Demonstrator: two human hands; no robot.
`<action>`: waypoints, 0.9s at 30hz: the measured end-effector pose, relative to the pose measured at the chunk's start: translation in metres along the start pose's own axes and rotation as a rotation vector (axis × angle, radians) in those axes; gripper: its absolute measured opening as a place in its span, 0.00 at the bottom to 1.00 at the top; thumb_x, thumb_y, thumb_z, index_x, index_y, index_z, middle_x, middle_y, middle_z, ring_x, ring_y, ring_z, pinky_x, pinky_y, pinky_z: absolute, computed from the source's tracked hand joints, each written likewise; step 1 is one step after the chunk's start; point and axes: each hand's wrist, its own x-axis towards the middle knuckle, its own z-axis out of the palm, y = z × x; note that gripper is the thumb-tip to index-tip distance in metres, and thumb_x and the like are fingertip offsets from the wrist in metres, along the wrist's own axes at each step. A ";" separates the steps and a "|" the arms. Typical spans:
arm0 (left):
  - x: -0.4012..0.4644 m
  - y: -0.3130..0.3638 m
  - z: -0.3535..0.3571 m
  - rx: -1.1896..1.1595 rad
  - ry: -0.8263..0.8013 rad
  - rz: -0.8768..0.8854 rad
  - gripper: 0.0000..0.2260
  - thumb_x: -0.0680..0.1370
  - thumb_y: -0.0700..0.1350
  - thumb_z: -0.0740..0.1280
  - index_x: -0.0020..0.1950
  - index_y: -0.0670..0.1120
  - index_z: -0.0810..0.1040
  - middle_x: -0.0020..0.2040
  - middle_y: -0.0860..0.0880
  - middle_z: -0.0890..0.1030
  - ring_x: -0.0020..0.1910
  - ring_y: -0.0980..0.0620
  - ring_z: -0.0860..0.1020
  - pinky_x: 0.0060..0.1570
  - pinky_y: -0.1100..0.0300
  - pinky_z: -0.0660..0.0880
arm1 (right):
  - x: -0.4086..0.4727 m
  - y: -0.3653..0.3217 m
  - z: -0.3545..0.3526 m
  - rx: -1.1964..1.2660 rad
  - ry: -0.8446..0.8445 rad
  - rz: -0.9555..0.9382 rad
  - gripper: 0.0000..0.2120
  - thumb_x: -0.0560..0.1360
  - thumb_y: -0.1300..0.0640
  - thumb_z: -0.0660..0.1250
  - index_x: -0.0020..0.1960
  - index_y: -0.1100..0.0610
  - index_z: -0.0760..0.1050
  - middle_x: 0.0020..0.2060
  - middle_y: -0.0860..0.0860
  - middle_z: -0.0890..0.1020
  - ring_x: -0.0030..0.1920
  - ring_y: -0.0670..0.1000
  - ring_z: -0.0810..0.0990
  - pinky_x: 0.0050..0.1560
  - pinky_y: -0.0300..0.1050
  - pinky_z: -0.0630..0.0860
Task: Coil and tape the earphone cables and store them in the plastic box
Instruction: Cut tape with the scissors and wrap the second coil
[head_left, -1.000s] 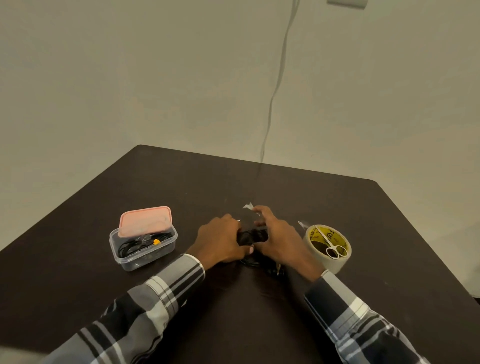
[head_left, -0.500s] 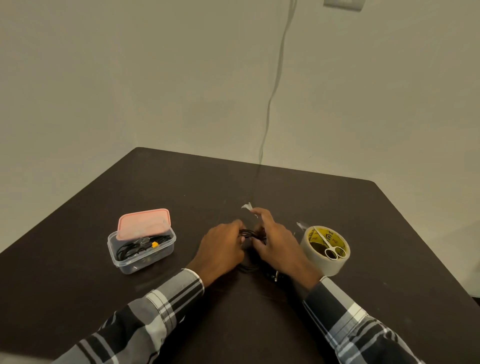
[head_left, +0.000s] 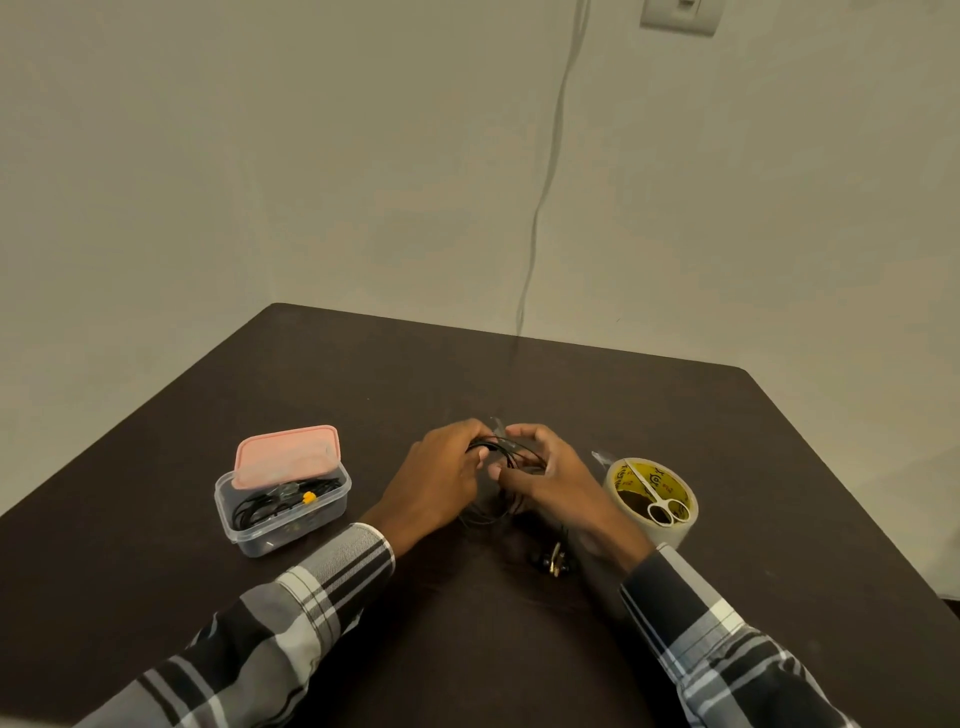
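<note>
Now my left hand (head_left: 441, 480) and right hand (head_left: 550, 475) both grip black earphone cable (head_left: 506, 449) coil above tabletop (head_left: 467, 649), right of plastic box (head_left: 283, 501); tape roll (head_left: 652, 499) farther right.

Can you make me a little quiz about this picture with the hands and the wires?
1. True or false: the scissors lie on top of the tape roll.
2. What holds the black cable: A the left hand only, B both hands, C nobody?
3. Fill in: the pink lid leans on the plastic ____.

Key: 1 true. 2 B, with the right hand too. 3 box.
</note>
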 end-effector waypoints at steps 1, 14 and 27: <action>0.001 0.000 0.000 0.004 0.003 0.005 0.06 0.82 0.43 0.63 0.55 0.50 0.78 0.48 0.54 0.81 0.47 0.57 0.79 0.46 0.60 0.76 | -0.001 -0.001 0.001 0.030 -0.018 0.019 0.27 0.73 0.60 0.76 0.68 0.51 0.68 0.52 0.56 0.83 0.49 0.47 0.83 0.43 0.38 0.81; -0.001 -0.011 -0.004 0.133 -0.272 -0.002 0.07 0.78 0.50 0.69 0.53 0.51 0.76 0.46 0.55 0.79 0.44 0.55 0.77 0.40 0.63 0.70 | 0.006 0.011 0.007 -0.035 0.022 0.034 0.30 0.70 0.66 0.75 0.67 0.51 0.68 0.43 0.55 0.83 0.39 0.47 0.82 0.38 0.42 0.81; 0.002 -0.008 -0.005 0.309 -0.420 -0.065 0.05 0.78 0.47 0.69 0.49 0.46 0.78 0.47 0.47 0.81 0.42 0.51 0.79 0.41 0.56 0.75 | 0.003 0.009 0.008 -0.146 0.002 0.039 0.31 0.71 0.64 0.76 0.68 0.51 0.66 0.44 0.54 0.83 0.36 0.48 0.82 0.41 0.43 0.81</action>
